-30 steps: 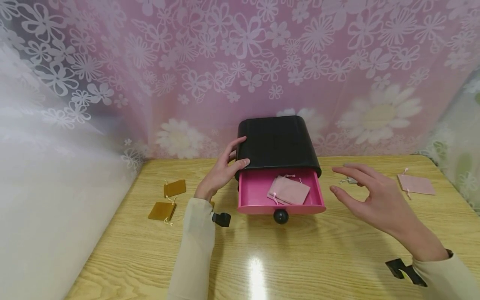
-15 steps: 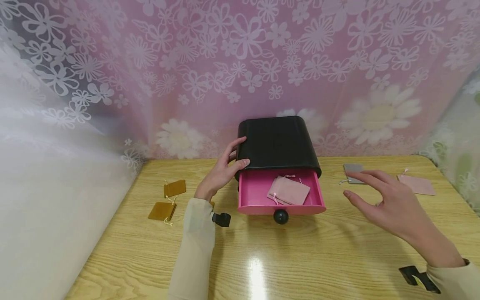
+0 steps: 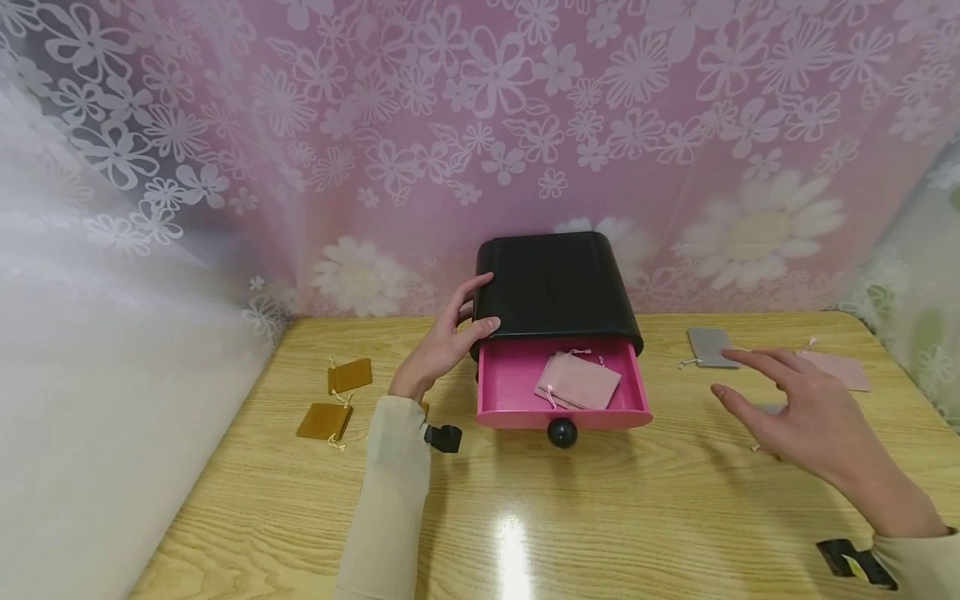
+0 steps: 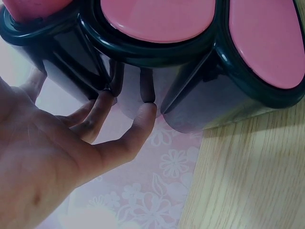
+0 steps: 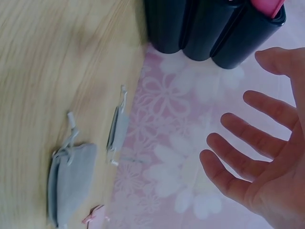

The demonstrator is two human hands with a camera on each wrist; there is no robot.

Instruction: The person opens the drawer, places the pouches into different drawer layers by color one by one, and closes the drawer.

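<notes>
My left hand rests against the left side of a black drawer unit. In the left wrist view its fingertips touch the unit's curved black side. The pink top drawer is pulled out, with pale pink drawstring pouches lying in it. My right hand hovers at the right, fingers apart and holding nothing. Near its fingertips lies a grey drawstring pouch; a second grey pouch, mostly hidden under the hand in the head view, shows in the right wrist view.
Two mustard drawstring pouches lie on the wooden table at the left, and part of another shows beside the left wrist. One pink pouch lies at the far right. Flowered curtain hangs behind the table's back edge.
My right hand has moved to the right, away from the drawer, uncovering the farther grey pouch and part of the nearer one. The left hand, unit and drawer stay as they were.
</notes>
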